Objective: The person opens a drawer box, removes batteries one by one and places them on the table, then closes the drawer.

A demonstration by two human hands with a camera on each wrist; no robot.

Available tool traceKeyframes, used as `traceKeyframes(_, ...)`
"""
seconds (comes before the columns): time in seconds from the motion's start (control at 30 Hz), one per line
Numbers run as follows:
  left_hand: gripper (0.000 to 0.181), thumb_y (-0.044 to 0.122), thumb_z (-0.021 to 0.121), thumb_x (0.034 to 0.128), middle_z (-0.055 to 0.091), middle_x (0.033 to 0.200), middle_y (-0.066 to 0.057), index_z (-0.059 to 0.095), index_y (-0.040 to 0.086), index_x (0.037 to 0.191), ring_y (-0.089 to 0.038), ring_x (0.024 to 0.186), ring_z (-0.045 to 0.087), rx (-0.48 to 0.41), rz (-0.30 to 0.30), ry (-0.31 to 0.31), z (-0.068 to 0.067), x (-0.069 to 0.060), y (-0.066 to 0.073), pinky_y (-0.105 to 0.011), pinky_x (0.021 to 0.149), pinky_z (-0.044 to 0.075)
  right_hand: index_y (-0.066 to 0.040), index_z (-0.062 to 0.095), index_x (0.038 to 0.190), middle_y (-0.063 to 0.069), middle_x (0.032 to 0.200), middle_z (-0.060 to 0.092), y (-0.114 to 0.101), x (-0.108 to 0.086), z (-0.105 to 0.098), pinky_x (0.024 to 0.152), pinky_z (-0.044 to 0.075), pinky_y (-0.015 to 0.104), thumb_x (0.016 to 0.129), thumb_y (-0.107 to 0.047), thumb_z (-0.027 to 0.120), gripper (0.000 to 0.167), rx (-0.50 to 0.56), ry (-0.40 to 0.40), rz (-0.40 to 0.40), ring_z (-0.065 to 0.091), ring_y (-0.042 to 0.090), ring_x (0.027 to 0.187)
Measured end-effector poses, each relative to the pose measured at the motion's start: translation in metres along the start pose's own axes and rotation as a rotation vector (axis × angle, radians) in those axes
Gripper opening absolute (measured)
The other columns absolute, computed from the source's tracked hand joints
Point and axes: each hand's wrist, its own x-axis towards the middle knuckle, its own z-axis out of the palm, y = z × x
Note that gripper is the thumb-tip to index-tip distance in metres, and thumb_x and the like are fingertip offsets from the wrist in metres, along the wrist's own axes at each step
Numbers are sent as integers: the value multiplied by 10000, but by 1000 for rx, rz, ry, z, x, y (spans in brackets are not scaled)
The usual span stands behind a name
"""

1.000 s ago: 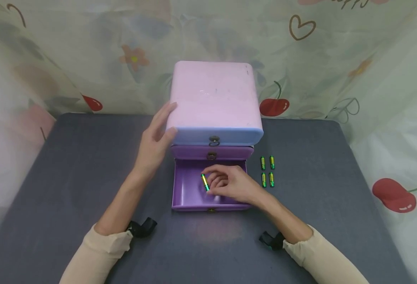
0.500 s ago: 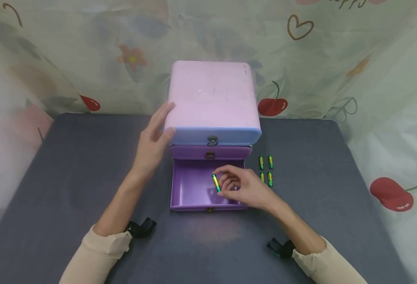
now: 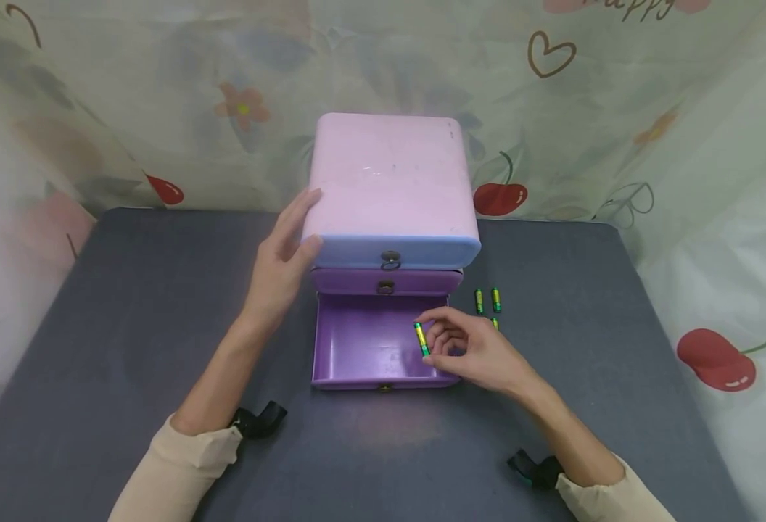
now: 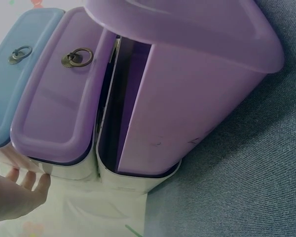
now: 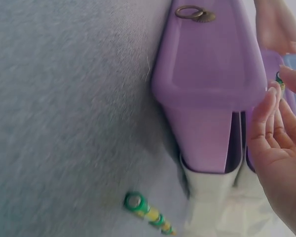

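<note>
Between thumb and fingertips, my right hand (image 3: 487,351) pinches a small green-and-yellow battery (image 3: 422,339) over the right part of a pulled-out purple drawer (image 3: 357,337). In the right wrist view only a bit of that battery (image 5: 280,81) shows between the fingers. The drawer is the lowest of a small cabinet (image 3: 389,177) with a pink top. My left hand (image 3: 278,268) rests on the cabinet's left side, fingers extended; its fingertips also show in the left wrist view, touching the side near the middle drawer (image 4: 59,94).
Loose batteries (image 3: 496,299) stand or lie on the dark grey table (image 3: 194,290) right of the cabinet, partly hidden by my right hand. A blue top drawer (image 3: 344,251) and purple middle drawer have ring pulls. A patterned curtain (image 3: 246,159) hangs behind.
My right hand has moved right with the battery, from the drawer's middle to its right side, and now covers part of the loose batteries. The left hand keeps its place.
</note>
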Motion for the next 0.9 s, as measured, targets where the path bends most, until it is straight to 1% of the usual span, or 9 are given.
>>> traceKeyframes(0.23,513,26,580,962,383,1561,-12,497,82,1464,-145,1463,287,6,-4,6,0,-1,1,-325,1198,218,-63,593,1250,125,943,606,4,-15,-10,727,542,269,842,3,766,448,-6,55,23,611,206,831)
traceKeyframes(0.4,511,34,584,961,381,1563,-14,499,81,1463,-144,1464,286,7,-4,9,1,-1,1,-326,1198,219,-48,587,1263,142,955,603,9,-25,-17,727,542,259,846,11,760,455,-8,83,16,613,197,831)
traceKeyframes(0.53,512,37,587,960,380,1564,-13,501,84,1462,-144,1464,286,7,-4,7,0,-1,1,-329,1197,222,-49,582,1274,132,955,609,11,-33,-21,742,542,263,851,9,757,461,-14,105,15,618,202,836)
traceKeyframes(0.63,513,35,587,960,381,1563,-14,500,83,1462,-144,1464,285,9,-2,6,0,0,1,-330,1197,222,-58,583,1273,112,954,617,12,-38,-25,744,546,266,852,-2,761,460,-28,120,32,623,201,837)
traceKeyframes(0.73,513,26,586,959,382,1564,-17,498,77,1462,-145,1464,287,9,-2,6,0,0,0,-331,1198,221,-27,576,1275,117,954,616,14,-42,-28,741,549,269,849,7,759,464,-24,126,34,625,203,833)
traceKeyframes(0.83,512,24,585,960,383,1563,-17,499,76,1462,-142,1462,291,13,-6,9,1,0,1,-332,1196,226,12,569,1266,131,940,617,17,-46,-32,730,552,261,838,27,763,470,-23,133,20,628,202,820)
traceKeyframes(0.9,512,25,584,961,384,1563,-17,499,78,1462,-142,1461,294,17,-7,11,1,0,1,-333,1195,229,20,569,1261,137,932,618,19,-49,-34,724,553,256,830,34,767,475,-26,142,12,630,200,811)
